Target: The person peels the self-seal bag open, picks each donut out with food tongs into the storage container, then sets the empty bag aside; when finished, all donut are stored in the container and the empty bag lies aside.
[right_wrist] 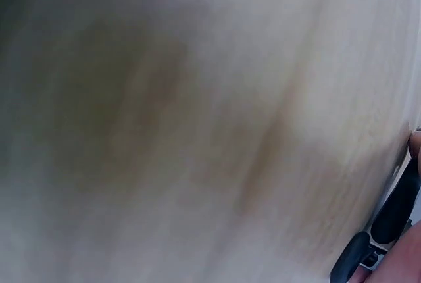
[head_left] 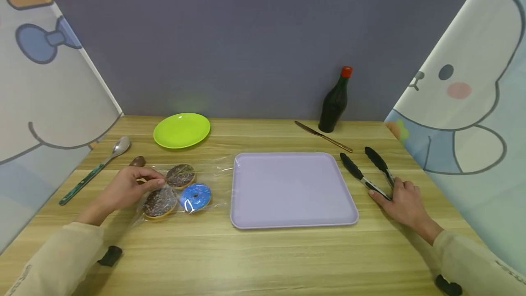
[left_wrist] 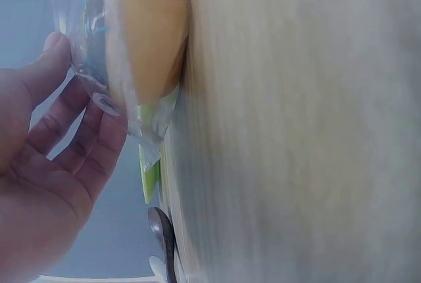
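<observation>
The left hand (head_left: 132, 187) pinches a clear plastic bag (head_left: 218, 182) between thumb and fingers; inside lie two chocolate-glazed donuts (head_left: 159, 202) and one blue-iced donut (head_left: 196, 196). The bag rests on the tabletop (head_left: 230, 259), left of a lavender tray (head_left: 293, 191). The right hand (head_left: 404, 203) grips black-tipped tongs (head_left: 354, 170) by their arms, which stand spread apart just right of the tray. Farther back are a lime-green plate (head_left: 182, 130), a knife (head_left: 324, 136) and a red-capped bottle (head_left: 334, 104).

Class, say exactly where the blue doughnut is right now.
In the head view, the blue doughnut is left of centre, in clear plastic packaging, right of the nearer brown doughnut and left of the lavender tray.
</observation>
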`<state>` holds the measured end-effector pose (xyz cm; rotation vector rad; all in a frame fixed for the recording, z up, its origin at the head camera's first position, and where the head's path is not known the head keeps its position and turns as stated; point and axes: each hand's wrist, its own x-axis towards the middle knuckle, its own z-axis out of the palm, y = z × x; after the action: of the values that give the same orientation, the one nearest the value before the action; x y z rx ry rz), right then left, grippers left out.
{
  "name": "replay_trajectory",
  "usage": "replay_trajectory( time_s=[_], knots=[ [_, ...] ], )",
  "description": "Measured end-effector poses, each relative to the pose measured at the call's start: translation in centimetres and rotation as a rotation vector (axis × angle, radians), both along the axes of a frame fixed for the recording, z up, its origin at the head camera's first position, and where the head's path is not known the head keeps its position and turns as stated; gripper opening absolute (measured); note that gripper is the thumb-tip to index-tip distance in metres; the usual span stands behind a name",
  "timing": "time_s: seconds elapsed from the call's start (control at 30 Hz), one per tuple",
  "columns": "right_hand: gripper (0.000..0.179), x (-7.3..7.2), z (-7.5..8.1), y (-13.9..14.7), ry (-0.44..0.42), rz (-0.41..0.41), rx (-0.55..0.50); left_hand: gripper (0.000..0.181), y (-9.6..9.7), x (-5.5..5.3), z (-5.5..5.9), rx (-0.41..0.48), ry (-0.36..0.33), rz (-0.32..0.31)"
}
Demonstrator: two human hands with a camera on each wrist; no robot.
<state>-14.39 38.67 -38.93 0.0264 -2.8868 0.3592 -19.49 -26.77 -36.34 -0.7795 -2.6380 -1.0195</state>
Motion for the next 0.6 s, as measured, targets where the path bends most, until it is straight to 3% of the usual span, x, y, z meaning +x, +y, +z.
replay_trajectory(
  time_s=[0.6],
  knots=[
    [0.083, 0.32, 0.94, -0.34, -0.001, 0.002, -0.125, 0.009, 0.01, -0.03, -0.03, -0.004, -0.001, 0.006]
  ],
)
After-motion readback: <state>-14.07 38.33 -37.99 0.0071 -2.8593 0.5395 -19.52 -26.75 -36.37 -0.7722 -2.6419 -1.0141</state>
